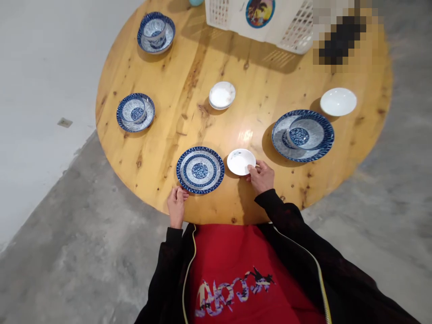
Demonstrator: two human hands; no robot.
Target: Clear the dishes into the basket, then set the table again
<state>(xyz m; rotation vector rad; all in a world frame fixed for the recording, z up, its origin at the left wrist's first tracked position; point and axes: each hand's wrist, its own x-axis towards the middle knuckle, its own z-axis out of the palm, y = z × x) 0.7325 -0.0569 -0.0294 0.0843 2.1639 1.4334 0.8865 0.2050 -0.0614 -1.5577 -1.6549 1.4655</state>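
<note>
Pinched at its right edge by my right hand, a small white dish with a faint mark inside is at the near side of the table. Just left of it lies a flat blue-and-white patterned plate. My left hand is closed, its fingers curled at the plate's lower-left rim. Whether those fingertips grip the rim is hidden. To the right of my right hand is a larger blue-and-white plate with a clear-looking patterned bowl on it.
The round wooden table also bears stacked small white dishes, a white bowl, and two blue-and-white bowl-and-plate sets, one at the left, another at the far left. A white plastic basket stands at the back.
</note>
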